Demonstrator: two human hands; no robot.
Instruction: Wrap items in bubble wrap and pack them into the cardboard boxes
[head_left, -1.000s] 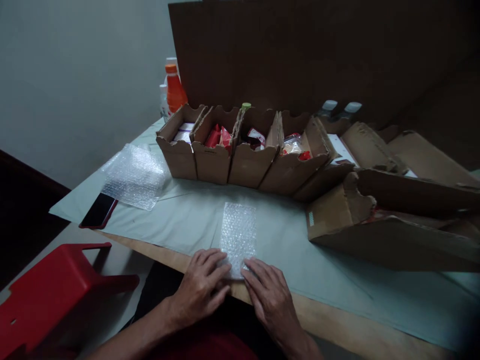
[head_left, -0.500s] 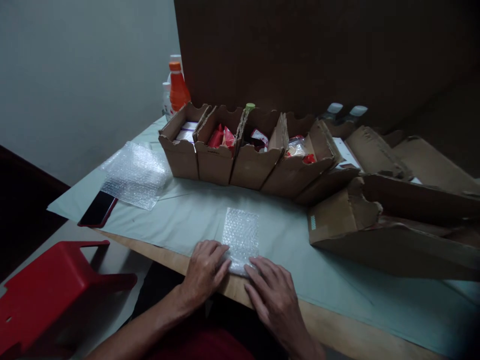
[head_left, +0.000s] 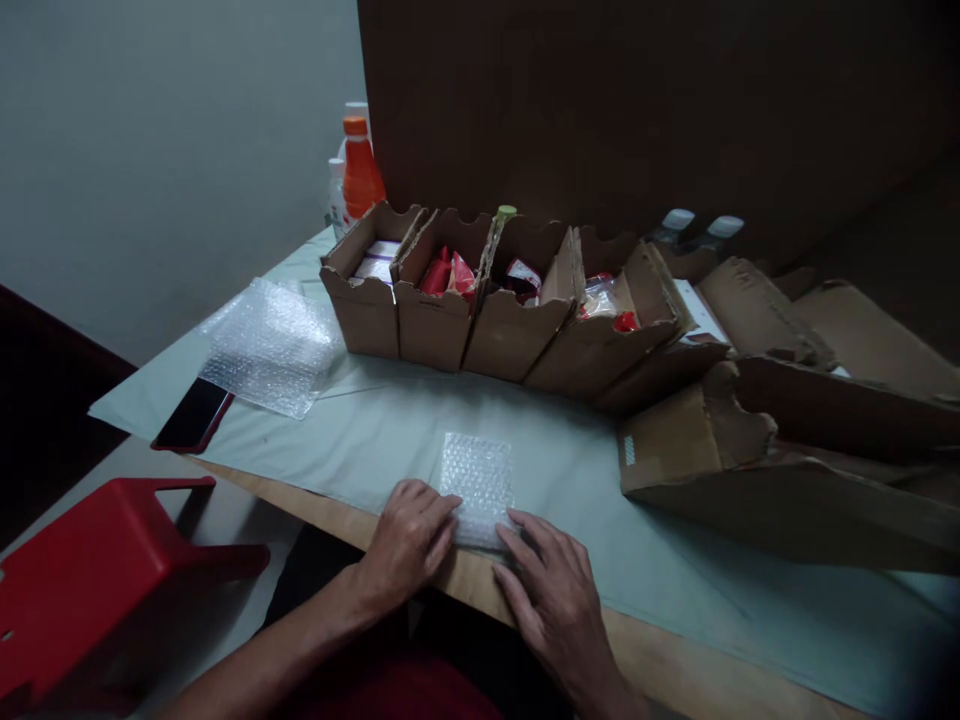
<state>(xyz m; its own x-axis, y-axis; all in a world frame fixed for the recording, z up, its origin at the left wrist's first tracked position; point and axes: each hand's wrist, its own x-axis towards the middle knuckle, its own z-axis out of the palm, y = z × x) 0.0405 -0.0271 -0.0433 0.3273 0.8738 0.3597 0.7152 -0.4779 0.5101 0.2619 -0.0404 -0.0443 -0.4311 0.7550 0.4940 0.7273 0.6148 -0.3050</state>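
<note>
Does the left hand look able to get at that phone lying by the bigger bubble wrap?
Probably yes: the left hand has only bare cloth between it and the phone.

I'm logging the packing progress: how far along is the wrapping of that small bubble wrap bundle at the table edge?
In hand: the left hand and right hand press on the near end of the small bubble wrap piece, part rolled up. Its far end lies flat on the green cloth, so rolling is left. A spare bubble wrap sheet lies untouched beside the phone.
</note>
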